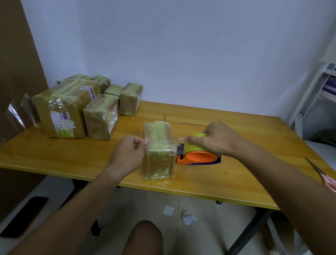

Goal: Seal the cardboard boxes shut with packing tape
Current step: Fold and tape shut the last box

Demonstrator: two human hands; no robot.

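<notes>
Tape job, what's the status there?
Left hand pinches tape end at box. Right hand grips tape dispenser beside it. Nothing in the way.

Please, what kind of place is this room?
Probably a small parcel-packing room, not a shop. Taped cardboard boxes are piled on a plain wooden table, the right hand holds a tape dispenser, and a metal shelf stands beside.

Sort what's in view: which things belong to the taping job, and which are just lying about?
In use: small cardboard box; tape dispenser under right hand; tape end pinched by left hand; taped boxes.

Lying about: pink scissors; paper scraps on floor.
</notes>
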